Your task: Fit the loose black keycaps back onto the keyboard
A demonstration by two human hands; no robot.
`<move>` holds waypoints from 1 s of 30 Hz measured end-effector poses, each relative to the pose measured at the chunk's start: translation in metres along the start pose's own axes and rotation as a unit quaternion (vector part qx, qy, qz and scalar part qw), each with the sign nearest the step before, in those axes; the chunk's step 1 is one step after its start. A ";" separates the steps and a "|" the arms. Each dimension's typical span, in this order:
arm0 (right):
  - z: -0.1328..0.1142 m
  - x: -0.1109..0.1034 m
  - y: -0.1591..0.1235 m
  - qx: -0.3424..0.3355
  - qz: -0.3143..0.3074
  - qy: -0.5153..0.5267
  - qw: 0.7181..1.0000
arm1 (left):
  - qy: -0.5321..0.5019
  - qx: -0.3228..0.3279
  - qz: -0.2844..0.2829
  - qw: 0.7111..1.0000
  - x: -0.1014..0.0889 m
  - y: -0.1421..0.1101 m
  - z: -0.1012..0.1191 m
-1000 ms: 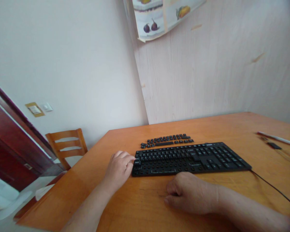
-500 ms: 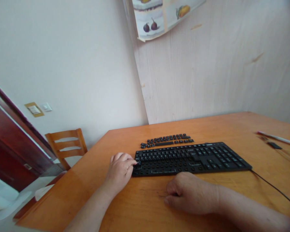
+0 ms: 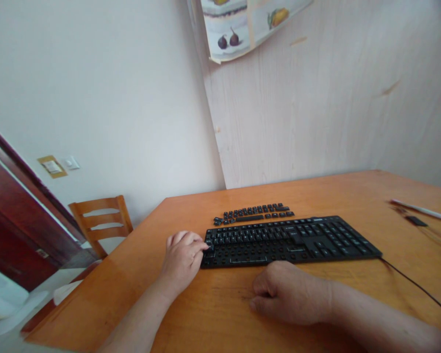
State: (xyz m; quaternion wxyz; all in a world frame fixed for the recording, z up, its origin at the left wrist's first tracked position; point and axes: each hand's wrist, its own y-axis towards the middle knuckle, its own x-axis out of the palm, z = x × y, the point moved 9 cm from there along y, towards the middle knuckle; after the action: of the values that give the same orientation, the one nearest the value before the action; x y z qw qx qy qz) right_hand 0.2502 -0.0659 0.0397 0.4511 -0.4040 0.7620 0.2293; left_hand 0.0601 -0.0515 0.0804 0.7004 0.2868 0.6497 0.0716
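A black keyboard [image 3: 316, 247] lies on the wooden table, with bare key posts across the lower left part of its letter block. At its left edge is my left hand [image 3: 183, 255], closed, the fingertips pressed against a dark keycap [image 3: 209, 248] in the leftmost column. The other fingers of that hand are curled together. My right hand [image 3: 292, 294] rests on the table just in front of the keyboard, curled into a loose fist; nothing shows in it. Behind the keyboard, loose black keycaps [image 3: 255, 211] lie in rows, with the long space bar [image 3: 250, 218] among them.
The keyboard's cable [image 3: 419, 286] runs off to the right. On the table's right side are a pen-like stick [image 3: 424, 211] and a small black piece [image 3: 415, 221] with thin wires. A wooden chair [image 3: 102, 219] stands beyond the table's left edge.
Hardly anything differs. My left hand has shifted very slightly at the keyboard's left edge; my right hand stays where it was.
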 end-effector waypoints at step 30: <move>0.004 -0.004 0.001 0.053 -0.027 0.075 0.995 | -0.432 -0.433 0.268 0.744 0.081 -0.005 -0.150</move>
State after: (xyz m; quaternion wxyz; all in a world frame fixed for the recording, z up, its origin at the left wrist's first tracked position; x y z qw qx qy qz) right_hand 0.2523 -0.0606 0.0412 0.4192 -0.4161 0.7937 0.1457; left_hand -0.0720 0.0287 0.0090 0.9067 0.1153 0.0733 0.3991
